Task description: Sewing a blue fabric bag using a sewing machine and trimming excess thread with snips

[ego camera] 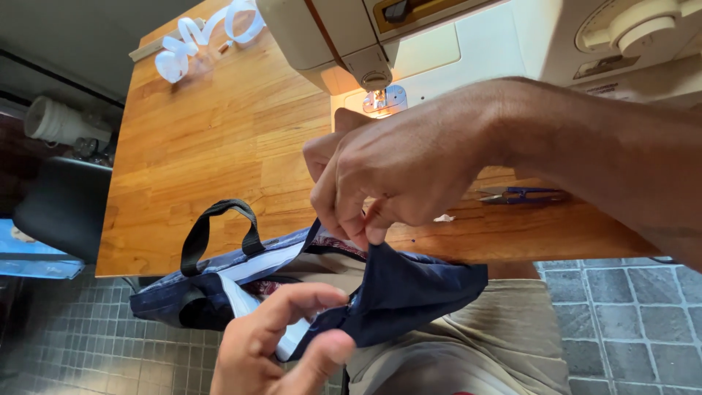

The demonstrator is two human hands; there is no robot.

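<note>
1. While pinching the navy bag (409, 292) edge at frame centre, right hand (398, 175) fingers clamped together on the fabric.
2. Lower centre: left hand (281, 344) gripping the same bag's rim.
3. Behind: wooden table (212, 139), sewing machine (497, 44), snips (521, 194) at right.

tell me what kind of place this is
Probably a small sewing or tailoring workspace: a cream sewing machine sits on a wooden table, thread snips lie nearby, and both hands work a navy bag.

Filling the upper left of the frame: a wooden table (219, 139) in bright light, grey tiled floor (621, 314) lying below.
</note>
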